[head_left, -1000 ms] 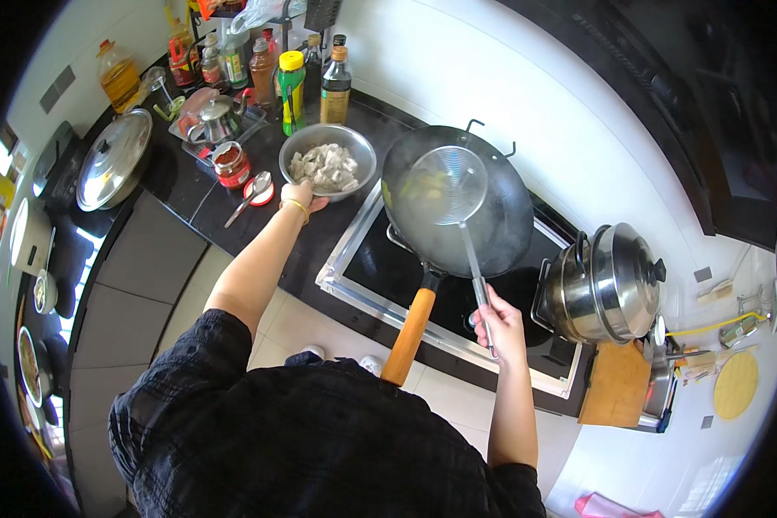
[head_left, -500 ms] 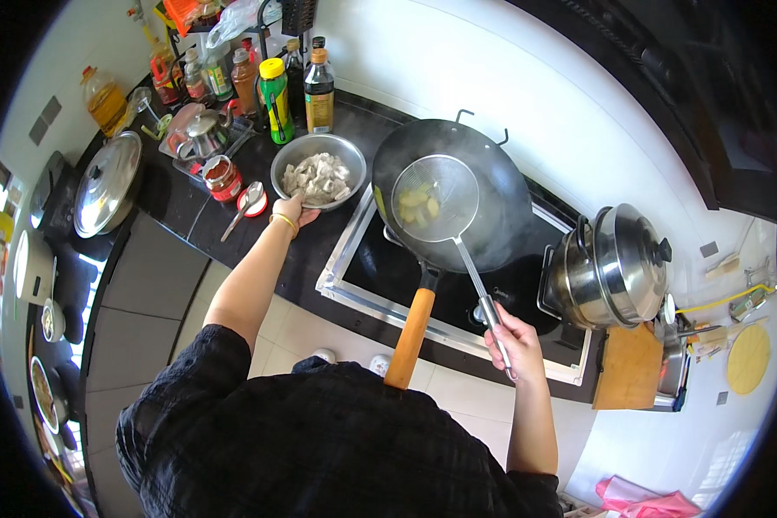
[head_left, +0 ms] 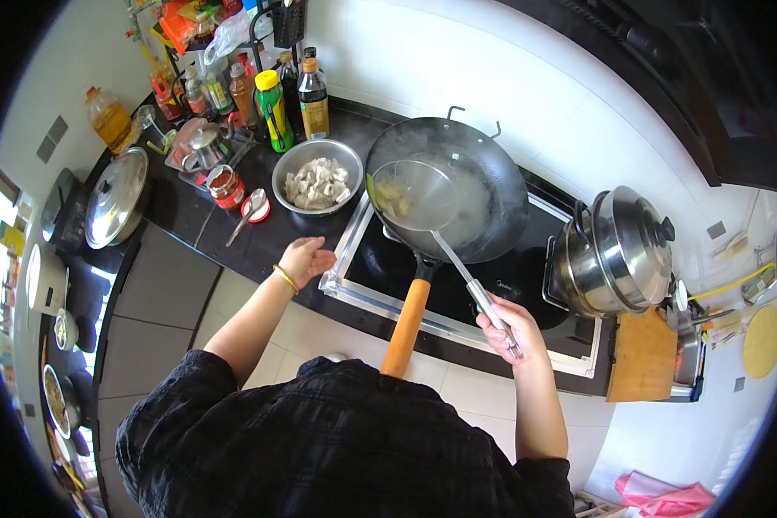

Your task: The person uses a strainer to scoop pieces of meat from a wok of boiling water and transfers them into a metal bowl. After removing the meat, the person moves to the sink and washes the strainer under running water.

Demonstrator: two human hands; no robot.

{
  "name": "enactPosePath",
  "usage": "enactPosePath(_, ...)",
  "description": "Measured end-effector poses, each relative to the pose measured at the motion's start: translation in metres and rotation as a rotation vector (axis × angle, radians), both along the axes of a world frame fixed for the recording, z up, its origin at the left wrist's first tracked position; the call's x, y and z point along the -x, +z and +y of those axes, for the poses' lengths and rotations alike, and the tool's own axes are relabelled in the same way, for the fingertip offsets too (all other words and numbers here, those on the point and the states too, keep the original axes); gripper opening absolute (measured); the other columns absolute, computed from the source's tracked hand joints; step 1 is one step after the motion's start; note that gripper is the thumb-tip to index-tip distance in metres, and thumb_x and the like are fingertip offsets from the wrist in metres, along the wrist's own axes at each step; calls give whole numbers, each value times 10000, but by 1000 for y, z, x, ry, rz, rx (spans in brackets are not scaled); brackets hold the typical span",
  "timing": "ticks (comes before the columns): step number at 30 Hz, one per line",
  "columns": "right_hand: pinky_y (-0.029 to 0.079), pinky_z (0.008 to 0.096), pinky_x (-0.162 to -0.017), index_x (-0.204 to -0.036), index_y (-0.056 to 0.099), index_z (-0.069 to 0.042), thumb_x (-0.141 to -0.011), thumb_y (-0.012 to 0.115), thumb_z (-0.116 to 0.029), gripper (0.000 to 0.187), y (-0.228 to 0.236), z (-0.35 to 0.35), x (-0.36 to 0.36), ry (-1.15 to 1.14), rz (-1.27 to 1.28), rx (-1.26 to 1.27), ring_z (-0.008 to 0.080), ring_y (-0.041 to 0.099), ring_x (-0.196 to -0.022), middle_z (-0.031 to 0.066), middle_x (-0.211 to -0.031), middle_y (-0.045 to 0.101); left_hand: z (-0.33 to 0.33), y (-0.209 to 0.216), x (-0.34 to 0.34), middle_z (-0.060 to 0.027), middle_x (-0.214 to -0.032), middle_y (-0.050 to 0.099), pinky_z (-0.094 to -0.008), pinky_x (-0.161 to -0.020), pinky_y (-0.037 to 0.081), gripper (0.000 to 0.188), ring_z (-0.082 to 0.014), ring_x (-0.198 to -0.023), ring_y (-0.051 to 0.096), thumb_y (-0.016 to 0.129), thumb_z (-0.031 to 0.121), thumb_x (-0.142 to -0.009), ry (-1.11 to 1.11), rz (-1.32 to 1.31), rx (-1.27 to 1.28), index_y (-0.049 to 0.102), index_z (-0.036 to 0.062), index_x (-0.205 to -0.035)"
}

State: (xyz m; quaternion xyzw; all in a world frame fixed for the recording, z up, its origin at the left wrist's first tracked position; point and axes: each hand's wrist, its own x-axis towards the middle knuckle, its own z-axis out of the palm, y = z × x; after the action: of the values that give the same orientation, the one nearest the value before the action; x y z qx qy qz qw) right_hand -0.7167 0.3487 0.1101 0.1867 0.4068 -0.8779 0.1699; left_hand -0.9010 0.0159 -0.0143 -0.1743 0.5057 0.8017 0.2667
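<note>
My right hand (head_left: 511, 328) is closed round the metal handle of a round mesh skimmer (head_left: 432, 197). The skimmer's basket is inside the dark wok (head_left: 505, 203), and yellowish-green pieces (head_left: 392, 199) show at its left side. Steam rises from the wok, blurring what is in it. My left hand (head_left: 306, 261), a yellow band at its wrist, holds nothing and hovers by the counter's front edge with fingers stretched out. Beyond it, apart from it, stands a steel bowl (head_left: 355, 158) with pale, whitish pieces of food (head_left: 318, 183).
The wok's wooden handle (head_left: 406, 330) points toward me over the cooktop (head_left: 462, 293). A lidded steel pot (head_left: 609, 250) stands right of it. Left of the bowl are a spoon (head_left: 246, 216), a red jar (head_left: 225, 186) and a green bottle (head_left: 274, 112). A wooden board (head_left: 643, 356) is at the right.
My left hand has let go of the steel bowl and drawn back toward me. The skimmer has shifted left and lower in the wok, with my right hand still gripping it.
</note>
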Motion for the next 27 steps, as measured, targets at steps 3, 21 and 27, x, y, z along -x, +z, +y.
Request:
enactPosePath(3,295,133,-335,-1203,394,-8,-858,444,-114,365,-3,-3,3,-7,-20,83,43,391,-466,91,-714,492,8,13,-26,-176,-777,592,-358,-663,516,209,-260,-710,610,506,159,-836,-60,5,-47,468,9,-977)
enactPosePath(21,306,153,-345,-1218,397,-43,-862,464,-136,374,-3,13,10,-136,204,-108,61,420,-453,86,-699,498,60,73,-126,-87,-936,538,-282,-743,472,518,-152,-842,554,495,446,-828,-640,100,-205,397,48,-1145)
enactPosePath(27,335,182,-339,-1273,359,-67,-859,468,-81,429,-3,28,15,-264,192,-805,58,425,-424,9,-616,472,54,78,-130,-101,-980,538,-290,-756,471,568,-161,-873,559,500,440,-827,-678,139,-236,355,38,-1202)
